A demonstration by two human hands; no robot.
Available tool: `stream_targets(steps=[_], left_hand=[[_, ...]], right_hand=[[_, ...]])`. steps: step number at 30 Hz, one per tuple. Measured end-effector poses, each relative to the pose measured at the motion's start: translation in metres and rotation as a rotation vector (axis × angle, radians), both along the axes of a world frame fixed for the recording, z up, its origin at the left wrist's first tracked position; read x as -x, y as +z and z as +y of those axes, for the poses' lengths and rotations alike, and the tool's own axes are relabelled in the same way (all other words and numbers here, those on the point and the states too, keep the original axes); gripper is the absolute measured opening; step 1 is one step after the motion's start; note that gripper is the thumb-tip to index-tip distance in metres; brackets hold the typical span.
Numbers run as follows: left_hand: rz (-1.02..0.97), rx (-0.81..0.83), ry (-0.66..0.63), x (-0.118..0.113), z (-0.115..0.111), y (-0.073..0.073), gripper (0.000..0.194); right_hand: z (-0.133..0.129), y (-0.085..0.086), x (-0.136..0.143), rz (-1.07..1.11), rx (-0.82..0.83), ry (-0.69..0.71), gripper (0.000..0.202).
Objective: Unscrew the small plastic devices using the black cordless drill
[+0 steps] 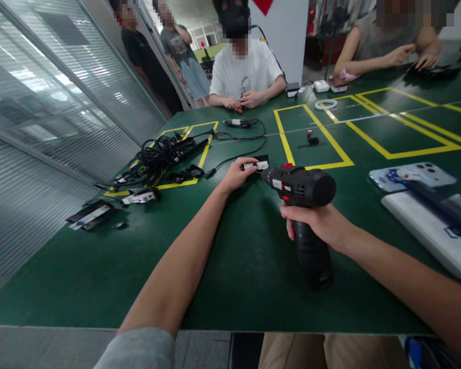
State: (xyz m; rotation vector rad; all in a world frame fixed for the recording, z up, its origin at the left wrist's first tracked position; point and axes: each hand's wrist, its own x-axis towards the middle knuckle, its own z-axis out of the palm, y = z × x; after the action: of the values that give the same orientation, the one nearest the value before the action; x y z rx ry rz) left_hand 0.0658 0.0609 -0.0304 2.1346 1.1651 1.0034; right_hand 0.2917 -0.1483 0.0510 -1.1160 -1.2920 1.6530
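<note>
My right hand (318, 220) is wrapped round the handle of a black cordless drill (301, 184) with red buttons. The drill's chuck points left, and its bit reaches the near side of a small black-and-white part (262, 165) on the green table (238, 277). My left hand (240, 173) has its fingers closed on the left end of that part and holds it against the table. The exact spot where the bit meets the part is too small to make out.
Tangled black cables (161, 156) lie at the left, near two black-and-white pieces. A phone (415, 174) and a white case (426, 225) are at the right. Yellow tape (311, 166) marks rectangles. Across the table, seated people work with their hands; two others stand behind.
</note>
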Motion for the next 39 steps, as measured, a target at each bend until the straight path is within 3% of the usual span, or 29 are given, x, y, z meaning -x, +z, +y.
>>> stream_targets(steps=[9, 16, 21, 24, 27, 32, 39], left_hand=[[-0.029, 0.054, 0.001, -0.001, -0.002, 0.003, 0.038], [0.019, -0.014, 0.003, -0.001, 0.000, -0.001, 0.036], [0.082, -0.061, 0.032, -0.003, -0.005, -0.003, 0.050], [0.145, -0.184, 0.074, -0.006, -0.010, -0.003, 0.063], [0.246, -0.307, 0.060, -0.008, -0.014, -0.003, 0.058], [0.303, -0.376, 0.052, -0.008, -0.018, 0.000, 0.046], [0.256, -0.386, 0.052, -0.013, -0.023, 0.003, 0.043]], right_hand=[[-0.001, 0.003, 0.001, -0.027, -0.022, 0.004, 0.015], [-0.009, 0.008, 0.004, -0.132, -0.097, 0.131, 0.014], [-0.016, 0.009, 0.006, -0.359, -0.286, 0.026, 0.052], [-0.020, 0.006, 0.010, -0.523, -0.377, -0.040, 0.076], [-0.024, 0.001, 0.016, -0.777, -0.408, -0.023, 0.094], [-0.030, -0.011, 0.028, -1.009, -0.445, 0.052, 0.100], [-0.029, -0.012, 0.024, -0.971, -0.392, 0.104, 0.097]])
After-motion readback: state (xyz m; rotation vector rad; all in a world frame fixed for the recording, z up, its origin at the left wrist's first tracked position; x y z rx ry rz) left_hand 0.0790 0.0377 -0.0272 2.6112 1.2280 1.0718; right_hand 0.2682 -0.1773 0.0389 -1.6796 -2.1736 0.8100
